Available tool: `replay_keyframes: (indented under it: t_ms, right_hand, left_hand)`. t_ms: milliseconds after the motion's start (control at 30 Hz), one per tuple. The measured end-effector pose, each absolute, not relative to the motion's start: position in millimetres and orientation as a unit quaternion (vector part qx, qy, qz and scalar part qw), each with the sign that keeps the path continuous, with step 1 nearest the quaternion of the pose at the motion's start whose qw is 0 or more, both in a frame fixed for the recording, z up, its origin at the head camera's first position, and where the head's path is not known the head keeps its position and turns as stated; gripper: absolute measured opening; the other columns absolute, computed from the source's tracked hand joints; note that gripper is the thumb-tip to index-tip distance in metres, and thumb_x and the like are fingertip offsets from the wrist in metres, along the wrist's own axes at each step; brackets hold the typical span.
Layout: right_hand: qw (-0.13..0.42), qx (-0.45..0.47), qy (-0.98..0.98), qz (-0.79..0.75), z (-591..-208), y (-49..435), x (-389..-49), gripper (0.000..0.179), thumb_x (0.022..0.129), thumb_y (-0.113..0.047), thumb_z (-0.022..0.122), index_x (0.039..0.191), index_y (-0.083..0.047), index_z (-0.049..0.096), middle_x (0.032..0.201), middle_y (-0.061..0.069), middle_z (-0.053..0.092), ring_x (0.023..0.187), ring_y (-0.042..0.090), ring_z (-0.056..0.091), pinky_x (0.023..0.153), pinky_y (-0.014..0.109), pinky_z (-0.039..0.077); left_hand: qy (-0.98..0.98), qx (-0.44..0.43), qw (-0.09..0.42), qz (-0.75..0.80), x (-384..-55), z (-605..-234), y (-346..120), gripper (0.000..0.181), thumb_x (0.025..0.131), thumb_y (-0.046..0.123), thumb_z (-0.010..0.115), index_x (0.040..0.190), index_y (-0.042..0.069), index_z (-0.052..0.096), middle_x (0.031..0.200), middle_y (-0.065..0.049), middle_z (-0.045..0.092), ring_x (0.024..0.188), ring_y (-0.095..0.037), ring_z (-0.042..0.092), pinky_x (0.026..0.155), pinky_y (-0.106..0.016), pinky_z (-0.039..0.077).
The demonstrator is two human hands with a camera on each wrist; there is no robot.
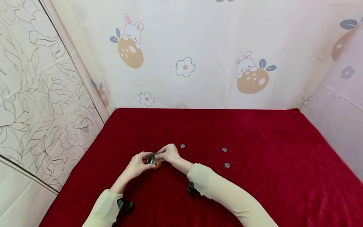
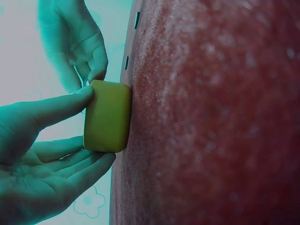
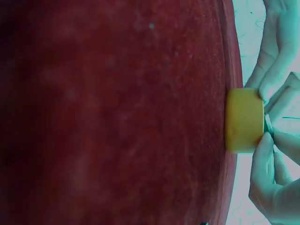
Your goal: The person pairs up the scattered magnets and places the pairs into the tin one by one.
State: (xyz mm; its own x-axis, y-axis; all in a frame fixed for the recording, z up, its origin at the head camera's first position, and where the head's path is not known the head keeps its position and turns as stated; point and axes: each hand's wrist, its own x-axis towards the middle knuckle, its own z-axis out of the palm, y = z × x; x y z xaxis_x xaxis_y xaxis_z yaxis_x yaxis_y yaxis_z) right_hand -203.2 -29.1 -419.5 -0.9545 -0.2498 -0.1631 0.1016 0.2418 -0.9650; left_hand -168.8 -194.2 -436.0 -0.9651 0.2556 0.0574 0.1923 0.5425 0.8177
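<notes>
The left hand (image 1: 136,166) curls its thumb and fingers round the sides of a small yellow cup (image 2: 108,117), and the right hand (image 1: 171,154) seems to pinch a thin flat piece (image 3: 268,124) at the rim. The cup sits on the red surface (image 1: 255,132), nearer the left edge than the right. It looks light, hard and smooth, so its sides are best to hold. Grey discs (image 1: 224,149) lie further toward the right edge. Fingers hide some of the cup's inside; the surface's near edge is cut off.
</notes>
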Motion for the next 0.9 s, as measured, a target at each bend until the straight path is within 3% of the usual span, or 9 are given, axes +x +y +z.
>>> replay_keyframes:
  t_ms: [200, 467, 733, 900]
  right_hand:
    - [0.150, -0.048, 0.784, -0.601, -421, -27, -208, 0.009, 0.073, 0.005, 0.066, 0.081, 0.009, 0.068, 0.081, 0.016, 0.065, 0.066, 0.023, 0.064, 0.061, 0.030, 0.052]
    - [0.233, 0.022, 0.715, -0.659, -423, -23, -214, 0.023, 0.077, 0.003, 0.064, 0.097, 0.012, 0.062, 0.094, 0.021, 0.063, 0.085, 0.027, 0.063, 0.072, 0.033, 0.051]
    - [0.234, 0.008, 0.739, -0.632, -421, -26, -216, 0.017, 0.075, 0.005, 0.064, 0.091, 0.012, 0.064, 0.084, 0.020, 0.065, 0.074, 0.024, 0.064, 0.068, 0.032, 0.051]
    - [0.258, -0.035, 0.741, -0.619, -415, -16, -215, 0.021, 0.078, 0.000, 0.064, 0.096, 0.011, 0.063, 0.086, 0.018, 0.065, 0.076, 0.025, 0.064, 0.071, 0.035, 0.051]
  left_hand:
    - [0.875, 0.156, 0.011, 0.458, -168, -435, -193, 0.050, 0.071, 0.019, 0.074, 0.111, -0.006, 0.056, 0.104, -0.018, 0.057, 0.088, -0.025, 0.062, 0.070, -0.029, 0.050]
    - [0.885, 0.122, 0.037, 0.449, -170, -436, -194, 0.049, 0.071, 0.011, 0.073, 0.114, -0.004, 0.055, 0.109, -0.019, 0.056, 0.094, -0.028, 0.059, 0.074, -0.030, 0.050]
    - [0.880, 0.104, 0.050, 0.460, -170, -434, -195, 0.050, 0.071, 0.012, 0.074, 0.115, -0.001, 0.055, 0.112, -0.016, 0.055, 0.096, -0.027, 0.059, 0.075, -0.030, 0.049]
    - [0.884, 0.113, 0.059, 0.449, -171, -434, -196, 0.052, 0.071, 0.015, 0.074, 0.116, -0.002, 0.054, 0.112, -0.016, 0.056, 0.096, -0.026, 0.059, 0.075, -0.031, 0.049]
